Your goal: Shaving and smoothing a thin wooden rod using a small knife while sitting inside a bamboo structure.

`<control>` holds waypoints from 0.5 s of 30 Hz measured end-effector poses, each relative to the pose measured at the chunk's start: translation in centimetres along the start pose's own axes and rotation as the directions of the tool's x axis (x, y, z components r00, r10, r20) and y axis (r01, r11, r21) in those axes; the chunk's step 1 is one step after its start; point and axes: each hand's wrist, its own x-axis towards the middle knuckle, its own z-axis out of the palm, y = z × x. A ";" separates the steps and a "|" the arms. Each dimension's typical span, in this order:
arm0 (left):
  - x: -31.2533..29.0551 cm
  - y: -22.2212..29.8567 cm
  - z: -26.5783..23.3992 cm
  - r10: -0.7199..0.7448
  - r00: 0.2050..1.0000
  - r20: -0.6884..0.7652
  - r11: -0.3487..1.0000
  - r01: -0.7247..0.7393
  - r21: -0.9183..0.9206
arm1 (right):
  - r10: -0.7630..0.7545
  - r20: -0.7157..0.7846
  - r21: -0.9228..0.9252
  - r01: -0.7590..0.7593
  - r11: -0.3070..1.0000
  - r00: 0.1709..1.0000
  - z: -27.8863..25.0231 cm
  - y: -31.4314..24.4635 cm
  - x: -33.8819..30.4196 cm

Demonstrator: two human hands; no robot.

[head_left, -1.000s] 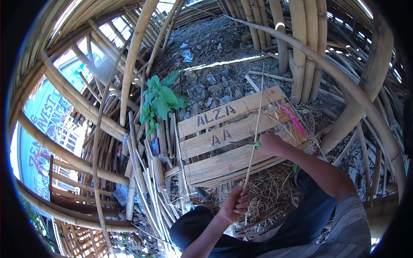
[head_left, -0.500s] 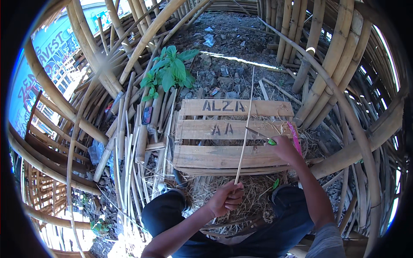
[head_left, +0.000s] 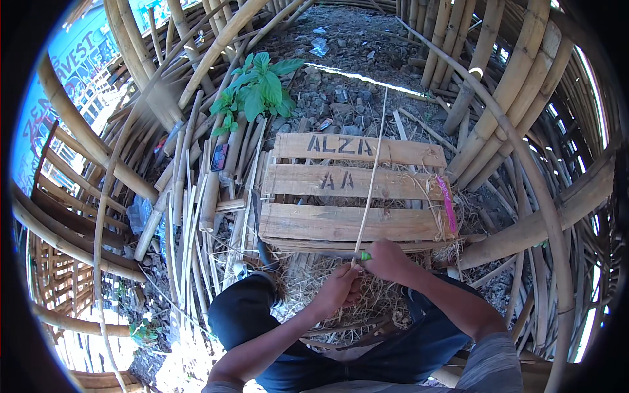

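Left hand [head_left: 339, 288], one: in front of the crate's near edge, fingers curled and grasping the lower end of the strip. Right hand [head_left: 385, 262], one: just beside it at the crate's near edge, fingers clenched around the knife's handle. Knife [head_left: 337, 254], one: green showing at the handle, dark narrow blade pointing left and crossing the strip just beyond the left hand; whether the edge bites cannot be told. Strip [head_left: 373, 175], pale, slender, one: rising from the left hand, passing over the crate right of its middle, its tip well beyond the far edge; contact with the boards cannot be told. Slatted crate [head_left: 314, 221], wooden, one: three broad boards uppermost, dark stencilled lettering on the far two. Pink band [head_left: 447, 203], one: along the crate's right edge. Straw [head_left: 386, 308], loose: on the ground before the near edge, between the person's knees. Leafy plant [head_left: 259, 88], green, one: beyond the crate's far left corner. Bamboo pieces [head_left: 208, 196], several: lying off the left edge, with a flat dark-and-red rectangular item [head_left: 219, 158] among them.
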 end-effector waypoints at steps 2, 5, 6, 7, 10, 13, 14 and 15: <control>-0.4 -0.3 0.0 0.035 0.996 -0.085 0.994 -0.026 0.102 | 0.126 -0.084 0.090 -0.118 0.989 0.989 0.1 1.9 1.9; -0.6 -0.4 -0.2 0.036 0.997 -0.071 0.989 -0.026 0.144 | 0.236 -0.252 0.127 -0.210 0.969 0.939 -0.4 5.3 3.6; -0.7 -0.2 -0.2 0.013 0.999 -0.043 0.997 -0.010 0.083 | 0.202 -0.335 0.067 -0.190 0.979 0.920 -0.6 5.7 3.8; -0.7 -0.1 -0.2 -0.008 1.000 -0.012 1.000 0.009 0.022 | 0.201 -0.340 0.066 -0.189 0.980 0.919 -0.1 5.7 3.6; -0.4 0.1 -1.2 0.015 0.997 -0.072 0.997 -0.009 0.080 | 0.121 -0.113 0.228 -0.093 0.969 0.986 1.7 2.2 1.8; 0.2 -0.6 -0.8 0.152 0.977 -0.150 0.974 -0.122 0.190 | -0.090 -0.105 0.111 0.101 0.989 0.990 2.9 1.1 0.8; 0.5 -1.1 -1.2 0.149 0.978 -0.149 0.975 -0.119 0.190 | -0.005 -0.152 0.109 0.022 0.994 0.988 2.6 1.5 1.2; 0.8 -1.8 -1.8 0.267 0.953 -0.143 0.907 -0.198 0.372 | 0.081 -0.198 0.110 -0.060 0.992 0.977 2.4 1.8 1.8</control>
